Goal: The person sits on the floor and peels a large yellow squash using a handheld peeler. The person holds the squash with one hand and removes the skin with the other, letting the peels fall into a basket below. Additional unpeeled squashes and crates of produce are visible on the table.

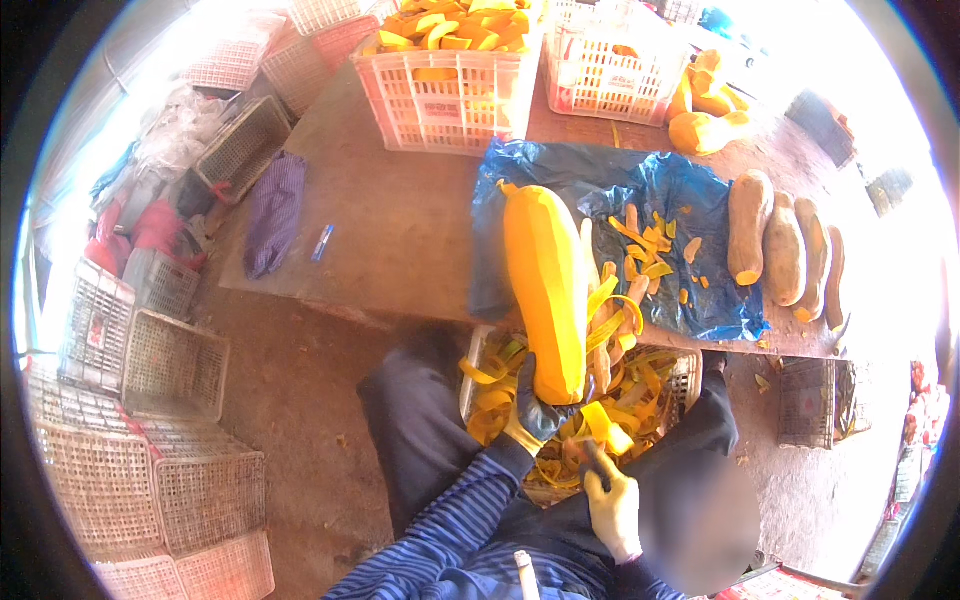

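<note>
A large peeled orange squash (547, 292) lies lengthwise over the near table edge, its lower end towards me. My left hand (534, 409), in a dark-coated glove, holds that lower end from the left and below. My right hand (611, 495), in a yellowish glove with dark fingers, is closed just below the squash around something mostly hidden; an orange strip of peel (607, 429) is at its fingertips. Under both hands, between my knees, a plastic crate (686, 390) holds many peel strips. More peel hangs beside the squash, and scraps lie on a blue plastic sheet (705, 247).
Several unpeeled squashes (750, 225) stand in a row at the table's right. Behind are a crate of orange pieces (450, 97), another crate (615, 82) and peeled squashes (701, 133). A purple cloth (276, 214) and blue-white object (322, 243) lie left. Stacked crates (210, 495) line the left floor.
</note>
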The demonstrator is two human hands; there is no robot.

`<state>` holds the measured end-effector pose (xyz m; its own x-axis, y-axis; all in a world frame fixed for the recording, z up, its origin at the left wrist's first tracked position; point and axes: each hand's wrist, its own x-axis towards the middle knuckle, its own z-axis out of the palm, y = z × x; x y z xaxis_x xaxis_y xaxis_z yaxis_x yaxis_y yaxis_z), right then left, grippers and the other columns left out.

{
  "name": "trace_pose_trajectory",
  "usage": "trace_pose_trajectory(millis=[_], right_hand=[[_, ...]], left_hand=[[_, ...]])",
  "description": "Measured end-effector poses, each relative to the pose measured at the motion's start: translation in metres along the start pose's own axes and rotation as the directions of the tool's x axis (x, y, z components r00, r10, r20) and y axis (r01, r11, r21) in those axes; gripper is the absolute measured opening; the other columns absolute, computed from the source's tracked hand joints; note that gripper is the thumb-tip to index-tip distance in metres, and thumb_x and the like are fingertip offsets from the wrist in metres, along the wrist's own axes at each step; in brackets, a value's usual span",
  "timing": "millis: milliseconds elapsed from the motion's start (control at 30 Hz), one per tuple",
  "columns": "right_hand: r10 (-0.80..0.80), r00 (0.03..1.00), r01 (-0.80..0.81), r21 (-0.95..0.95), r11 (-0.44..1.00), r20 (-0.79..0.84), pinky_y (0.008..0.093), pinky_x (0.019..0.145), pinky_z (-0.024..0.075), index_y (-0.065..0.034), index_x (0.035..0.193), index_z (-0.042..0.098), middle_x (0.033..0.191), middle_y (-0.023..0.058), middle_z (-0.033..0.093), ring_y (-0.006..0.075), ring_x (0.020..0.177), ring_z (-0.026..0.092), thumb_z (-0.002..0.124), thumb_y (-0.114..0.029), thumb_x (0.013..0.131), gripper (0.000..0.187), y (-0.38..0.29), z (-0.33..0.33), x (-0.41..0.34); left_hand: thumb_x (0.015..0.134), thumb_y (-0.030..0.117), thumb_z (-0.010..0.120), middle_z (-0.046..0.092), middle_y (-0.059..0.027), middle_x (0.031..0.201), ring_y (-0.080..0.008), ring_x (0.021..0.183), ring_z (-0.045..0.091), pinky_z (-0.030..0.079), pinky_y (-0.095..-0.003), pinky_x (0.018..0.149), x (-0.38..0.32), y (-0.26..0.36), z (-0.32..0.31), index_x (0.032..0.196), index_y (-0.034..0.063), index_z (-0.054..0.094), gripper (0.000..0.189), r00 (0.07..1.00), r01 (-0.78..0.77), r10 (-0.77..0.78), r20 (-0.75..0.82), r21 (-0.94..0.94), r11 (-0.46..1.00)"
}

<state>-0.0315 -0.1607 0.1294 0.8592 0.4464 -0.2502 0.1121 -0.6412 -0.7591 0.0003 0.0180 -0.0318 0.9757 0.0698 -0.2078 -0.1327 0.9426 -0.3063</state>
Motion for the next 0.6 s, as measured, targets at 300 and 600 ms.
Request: trace_pose_trajectory(millis=[300, 600], right_hand=[[-0.218, 0.971, 0.23, 0.122, 0.966, -0.1, 0.0319, 0.083, 0.0557, -0.0083, 0.143, 0.064, 0.111, 0.0232, 0.076, 0.0212, 0.094, 0.076, 0.061, -0.014, 0.1, 0.044, -0.075, 0.017, 0.151], [-0.387, 0.919, 0.351, -0.301, 0.886, -0.069, 0.05, 0.088, 0.0559, -0.0222, 0.136, 0.07, 0.129, 0.0317, 0.064, 0.0462, 0.098, 0.071, 0.052, -0.034, 0.101, 0.041, -0.117, 0.043, 0.308]], left_hand=[[0.098, 0.058, 0.062, 0.059, -0.0071, 0.149, -0.0307, 0.134, 0.058, 0.051, -0.0603, 0.107, -0.001, 0.0, 0.007, 0.153, 0.0185, 0.052, 0.069, 0.997, -0.079, 0.079, 0.012, 0.019, 0.997], [0.094, 0.055, 0.069, 0.058, -0.0215, 0.145, -0.0469, 0.131, 0.055, 0.051, -0.0641, 0.107, -0.008, 0.006, 0.02, 0.15, 0.0102, 0.052, 0.074, 0.992, 0.107, -0.091, 0.082, -0.222, 0.969]])
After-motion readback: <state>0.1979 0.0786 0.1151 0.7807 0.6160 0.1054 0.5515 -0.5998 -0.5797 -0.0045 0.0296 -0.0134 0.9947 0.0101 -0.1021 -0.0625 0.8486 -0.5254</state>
